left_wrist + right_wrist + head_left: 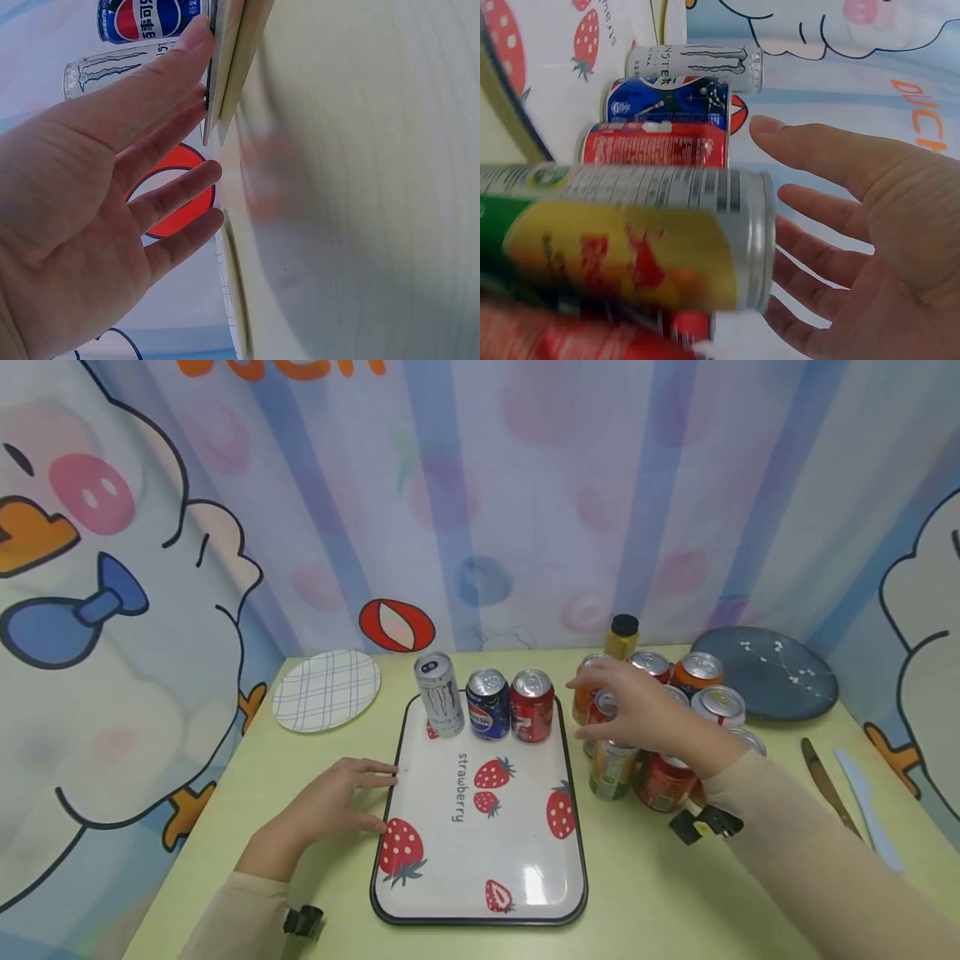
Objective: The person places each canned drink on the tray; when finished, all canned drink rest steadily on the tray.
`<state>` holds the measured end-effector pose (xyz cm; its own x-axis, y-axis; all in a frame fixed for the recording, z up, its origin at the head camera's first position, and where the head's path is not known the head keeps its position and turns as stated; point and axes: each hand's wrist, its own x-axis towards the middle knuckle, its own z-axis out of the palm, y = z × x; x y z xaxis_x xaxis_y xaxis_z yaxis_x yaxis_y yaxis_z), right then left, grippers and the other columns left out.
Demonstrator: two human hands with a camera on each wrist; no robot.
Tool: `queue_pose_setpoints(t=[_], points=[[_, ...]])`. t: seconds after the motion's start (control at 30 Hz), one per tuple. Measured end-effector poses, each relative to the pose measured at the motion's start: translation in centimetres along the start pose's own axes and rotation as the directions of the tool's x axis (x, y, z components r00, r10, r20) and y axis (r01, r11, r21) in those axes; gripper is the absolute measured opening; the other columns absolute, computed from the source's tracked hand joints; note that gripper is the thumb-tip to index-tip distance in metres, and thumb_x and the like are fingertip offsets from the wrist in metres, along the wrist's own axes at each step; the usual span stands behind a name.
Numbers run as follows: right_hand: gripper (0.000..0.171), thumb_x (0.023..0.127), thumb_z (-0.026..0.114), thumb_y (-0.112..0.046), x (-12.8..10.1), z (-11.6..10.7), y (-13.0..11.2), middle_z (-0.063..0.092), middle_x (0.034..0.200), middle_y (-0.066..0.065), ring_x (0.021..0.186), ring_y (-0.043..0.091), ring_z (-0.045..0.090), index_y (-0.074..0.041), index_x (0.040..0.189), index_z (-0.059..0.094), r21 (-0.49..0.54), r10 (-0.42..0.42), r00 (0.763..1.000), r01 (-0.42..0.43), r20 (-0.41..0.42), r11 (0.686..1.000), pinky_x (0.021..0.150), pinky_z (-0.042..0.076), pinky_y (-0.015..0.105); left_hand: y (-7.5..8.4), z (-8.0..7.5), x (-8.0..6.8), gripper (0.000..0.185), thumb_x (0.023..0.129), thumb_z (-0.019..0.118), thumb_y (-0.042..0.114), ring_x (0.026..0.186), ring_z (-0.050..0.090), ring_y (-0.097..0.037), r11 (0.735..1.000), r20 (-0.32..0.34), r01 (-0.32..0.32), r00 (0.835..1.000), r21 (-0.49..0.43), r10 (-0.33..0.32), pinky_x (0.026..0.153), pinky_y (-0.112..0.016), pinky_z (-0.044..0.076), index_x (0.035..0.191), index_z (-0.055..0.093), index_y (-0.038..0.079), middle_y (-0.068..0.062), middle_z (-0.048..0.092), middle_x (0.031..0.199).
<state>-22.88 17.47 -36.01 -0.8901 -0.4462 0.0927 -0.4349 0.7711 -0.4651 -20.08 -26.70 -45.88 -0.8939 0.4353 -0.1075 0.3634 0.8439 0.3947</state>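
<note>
Red cans [603,714] beneath right hand [637,710]

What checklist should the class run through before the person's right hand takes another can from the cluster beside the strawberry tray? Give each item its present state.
1. Right hand free to grasp: ok, fingers spread above the can cluster, holding nothing.
2. Left hand steadying the tray: ok, straight fingers touch its left edge.
3. Space on the tray: ok, only the white can, blue can and red can stand along the far edge.
4. Cans in the cluster upright: ok for those visible in the head view.
5. Which can the hand will take: cannot tell, it hovers over several.
6. Knives clear of the arm: ok, they lie to the right.
</note>
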Motion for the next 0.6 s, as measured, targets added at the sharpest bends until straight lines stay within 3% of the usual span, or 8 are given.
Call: queue_pose_setpoints(t=[0.13, 0.4, 0.6], points=[[0.056, 0.083, 0.088, -0.024, -1.5, -0.7, 0.5, 0.057, 0.148, 0.018, 0.141, 0.043, 0.048, -0.009, 0.133, 0.067, -0.016, 0.000, 1.000, 0.000, 0.000, 1.000, 0.110, 0.048, 0.063, -0.2, -0.1, 0.0, 0.070, 0.071, 0.095, 0.034, 0.138, 0.051, -0.037, 1.000, -0.007, -0.017, 1.000, -0.001, 0.017, 0.116, -0.058, 0.043, 0.133, 0.072, 0.013, -0.004, 0.063, 0.145], [0.055, 0.081, 0.089, -0.022, -3.7, -0.9, 2.0, 0.064, 0.136, 0.016, 0.124, 0.037, 0.062, -0.009, 0.131, 0.069, -0.022, -0.048, 0.999, 0.047, -0.020, 0.999, 0.099, 0.056, 0.058, -0.1, -0.1, -0.1, 0.069, 0.071, 0.095, 0.034, 0.138, 0.052, -0.036, 1.000, -0.006, -0.016, 1.000, -0.005, 0.016, 0.116, -0.058, 0.044, 0.133, 0.072, 0.012, -0.004, 0.063, 0.144], [0.056, 0.079, 0.090, -0.023, -4.6, -0.4, 3.0, 0.067, 0.127, 0.016, 0.116, 0.034, 0.064, -0.009, 0.129, 0.069, -0.029, -0.065, 0.997, 0.065, -0.031, 0.997, 0.094, 0.058, 0.055, -0.1, -0.2, -0.1, 0.068, 0.072, 0.095, 0.034, 0.137, 0.052, -0.037, 1.000, -0.005, -0.020, 1.000, -0.008, 0.020, 0.116, -0.059, 0.044, 0.133, 0.072, 0.013, -0.004, 0.063, 0.144]])
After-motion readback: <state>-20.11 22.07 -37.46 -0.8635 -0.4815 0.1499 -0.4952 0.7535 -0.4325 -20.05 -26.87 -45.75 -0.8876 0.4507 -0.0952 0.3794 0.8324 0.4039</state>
